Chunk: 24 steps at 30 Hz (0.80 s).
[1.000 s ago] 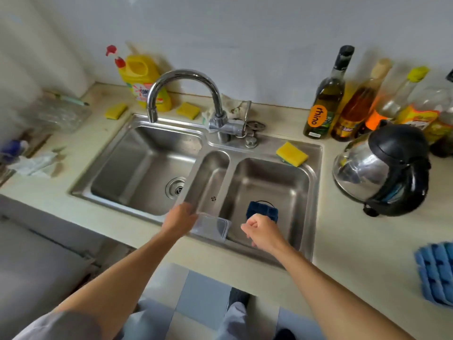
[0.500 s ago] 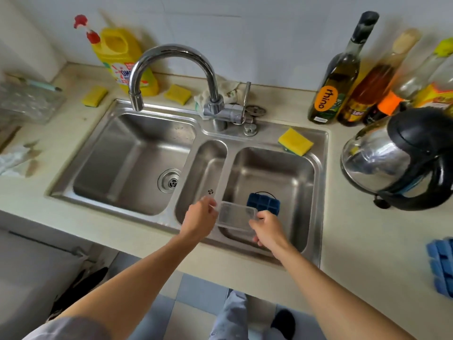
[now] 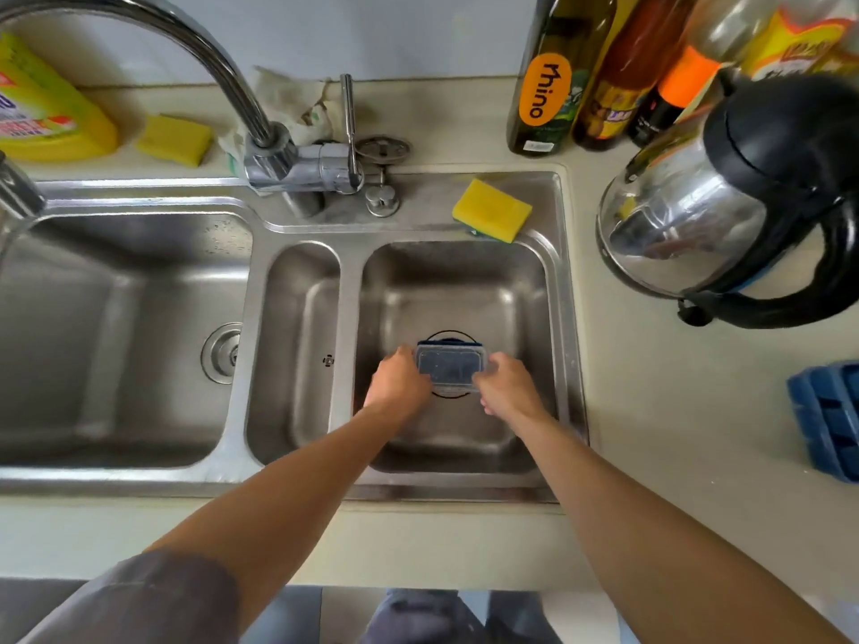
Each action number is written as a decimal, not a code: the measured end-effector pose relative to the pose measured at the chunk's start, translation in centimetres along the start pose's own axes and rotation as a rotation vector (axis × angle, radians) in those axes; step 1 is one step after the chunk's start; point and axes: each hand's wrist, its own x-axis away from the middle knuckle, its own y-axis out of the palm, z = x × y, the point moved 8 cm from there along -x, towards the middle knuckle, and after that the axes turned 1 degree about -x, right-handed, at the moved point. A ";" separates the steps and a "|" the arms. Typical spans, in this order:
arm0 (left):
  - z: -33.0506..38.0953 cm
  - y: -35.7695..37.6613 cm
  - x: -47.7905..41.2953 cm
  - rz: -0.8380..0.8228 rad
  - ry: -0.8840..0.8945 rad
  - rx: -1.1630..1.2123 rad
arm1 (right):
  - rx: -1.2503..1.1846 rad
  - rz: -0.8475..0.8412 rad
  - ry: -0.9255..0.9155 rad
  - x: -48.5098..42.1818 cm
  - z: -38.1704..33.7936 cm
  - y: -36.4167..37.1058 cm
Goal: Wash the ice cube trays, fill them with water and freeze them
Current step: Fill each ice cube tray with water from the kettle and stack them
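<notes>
Head view: both hands reach into the right basin of the stainless steel double sink (image 3: 465,281). The left hand (image 3: 399,383) grips the left end of a clear rectangular plastic cover (image 3: 448,370) and the right hand (image 3: 509,388) grips its right end, fingers curled round the edges. The cover sits over a dark blue ice cube tray (image 3: 448,343) above the basin's drain; whether they touch is unclear. A second blue ice cube tray (image 3: 827,420) lies on the desk right of the sink. A yellow rectangular sponge (image 3: 492,209) rests on the sink's far rim, with a shiny steel kettle with a black handle (image 3: 725,216) to its right.
</notes>
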 end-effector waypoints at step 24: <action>-2.7 3.3 -5.2 0.012 -0.215 0.263 | 0.066 0.099 0.107 -5.2 2.4 1.5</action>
